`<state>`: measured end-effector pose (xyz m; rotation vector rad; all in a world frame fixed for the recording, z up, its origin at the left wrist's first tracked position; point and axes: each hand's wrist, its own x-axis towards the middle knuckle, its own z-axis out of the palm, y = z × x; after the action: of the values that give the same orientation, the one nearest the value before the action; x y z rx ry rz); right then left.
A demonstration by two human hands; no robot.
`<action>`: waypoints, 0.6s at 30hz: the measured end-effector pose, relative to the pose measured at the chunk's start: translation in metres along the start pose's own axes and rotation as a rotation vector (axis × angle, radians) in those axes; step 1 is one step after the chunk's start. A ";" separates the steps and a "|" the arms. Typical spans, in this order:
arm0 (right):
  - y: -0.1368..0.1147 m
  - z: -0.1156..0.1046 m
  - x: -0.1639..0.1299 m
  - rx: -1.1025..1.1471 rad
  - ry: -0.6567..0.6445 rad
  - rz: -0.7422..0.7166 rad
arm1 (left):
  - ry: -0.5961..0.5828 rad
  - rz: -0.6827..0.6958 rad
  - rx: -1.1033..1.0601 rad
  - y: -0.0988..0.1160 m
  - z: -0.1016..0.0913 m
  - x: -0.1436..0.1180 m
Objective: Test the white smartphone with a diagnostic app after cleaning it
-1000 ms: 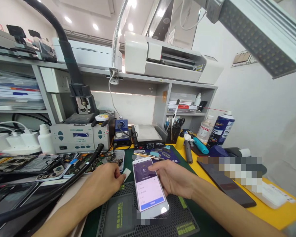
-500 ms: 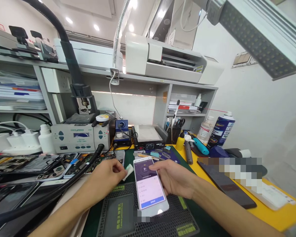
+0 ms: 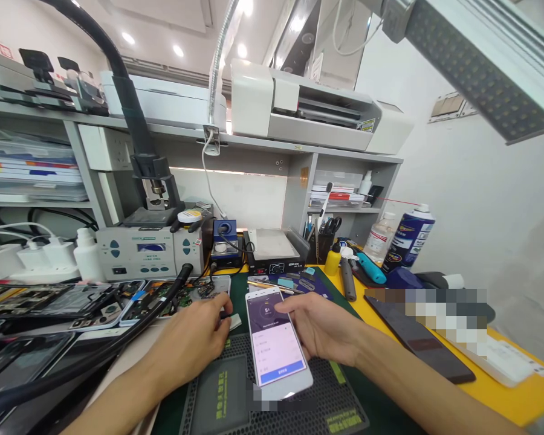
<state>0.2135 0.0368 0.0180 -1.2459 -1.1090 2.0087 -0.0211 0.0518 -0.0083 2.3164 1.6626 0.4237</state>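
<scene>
1. the right hand (image 3: 320,326) is curled around the right edge of a white phone (image 3: 276,344), with the thumb laid on the top of its lit screen; the phone is gripped and tilted up off the dark mat (image 3: 217,393).
2. the left hand (image 3: 194,338), at 9 o'clock of the phone, is closed in a pinch on a small white pad (image 3: 234,321), which is pressed near the phone's upper left corner.
3. the phone is seen powered on with a purple menu shown, so it is judged assembled and working; whether wiping is finished cannot be told.
4. opened phones (image 3: 118,302) lie at 10 o'clock on the surface (image 3: 517,393); a spray can (image 3: 410,238) stands at 2 o'clock.
</scene>
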 end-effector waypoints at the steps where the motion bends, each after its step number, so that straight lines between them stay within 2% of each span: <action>1: 0.000 0.000 0.000 0.001 0.003 0.003 | -0.002 0.010 0.010 0.000 0.000 -0.001; 8: 0.000 -0.001 0.002 -0.001 -0.011 -0.003 | -0.009 0.107 0.034 -0.002 0.001 0.001; 18: 0.002 0.000 0.006 -0.040 -0.011 0.043 | -0.067 0.156 0.007 -0.005 -0.001 0.000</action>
<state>0.2103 0.0403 0.0131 -1.2910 -1.1420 2.0361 -0.0257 0.0528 -0.0089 2.4466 1.4617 0.3668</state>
